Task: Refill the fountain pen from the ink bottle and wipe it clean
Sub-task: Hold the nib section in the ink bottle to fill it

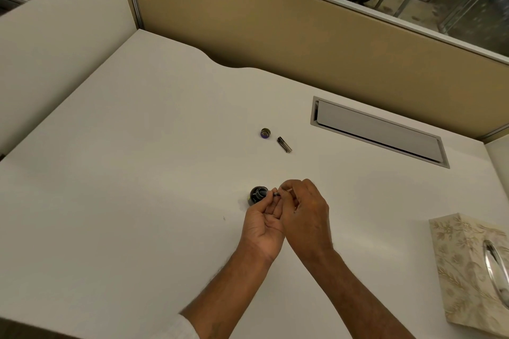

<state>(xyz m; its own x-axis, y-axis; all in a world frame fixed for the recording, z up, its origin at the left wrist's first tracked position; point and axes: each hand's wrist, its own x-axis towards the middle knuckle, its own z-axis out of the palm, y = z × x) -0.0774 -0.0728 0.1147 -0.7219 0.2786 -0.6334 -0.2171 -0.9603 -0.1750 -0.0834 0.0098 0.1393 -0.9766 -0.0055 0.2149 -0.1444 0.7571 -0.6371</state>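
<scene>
We have the fountain pen [275, 194] pinched between both hands, its tip at the mouth of the open ink bottle [258, 195] standing on the surface [137, 173] just beyond our left hand [263, 226]. Its fingers steady the front while the right hand [305, 209] closes on the back end (probably the filler), so we should keep the nib submerged and work slowly; the bottle cap [265, 133] and pen barrel [284, 144] lie farther off, and the tissue box [473, 270] waits near right.

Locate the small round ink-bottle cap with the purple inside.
Head view: the small round cap with the purple inside lies on the white desk, centre, just left of the dark pen barrel, beyond the hands.

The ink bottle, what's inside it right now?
The ink bottle stands open, and the pen section held by both hands points toward its mouth. Whether its tip is inside, and the ink level, cannot be seen.
</scene>
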